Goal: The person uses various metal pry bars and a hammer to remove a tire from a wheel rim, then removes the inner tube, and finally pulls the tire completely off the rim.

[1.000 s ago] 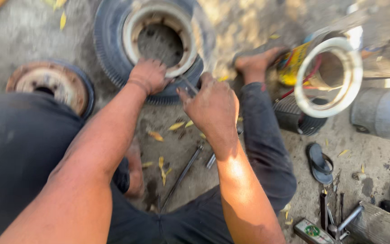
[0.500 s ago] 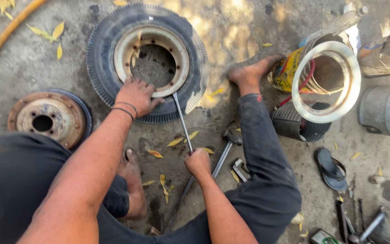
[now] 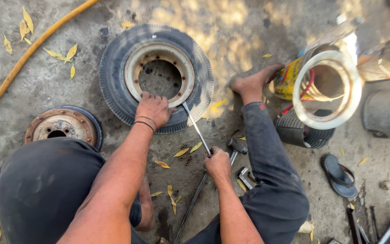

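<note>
The left hand (image 3: pixel 153 110) lies flat, fingers spread, on the near side of the tyre (image 3: pixel 113 81) flat on the ground; the right hand (image 3: pixel 217 165) is closed around a bar (image 3: pixel 196 127). The bar's long axis runs diagonally, its far tip pointing up-left, wedged at the rim (image 3: pixel 134 63) edge.

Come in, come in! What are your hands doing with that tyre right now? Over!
Left hand pressed flat on tyre by the rim. Right hand gripping long metal bar, tip at the rim edge. Hammer lying beside right hand.

Bar (image 3: pixel 196 128) section inside right hand (image 3: pixel 217 165) was hidden; its tip vanished under left hand (image 3: pixel 153 110) beside tyre (image 3: pixel 113 77).
</note>
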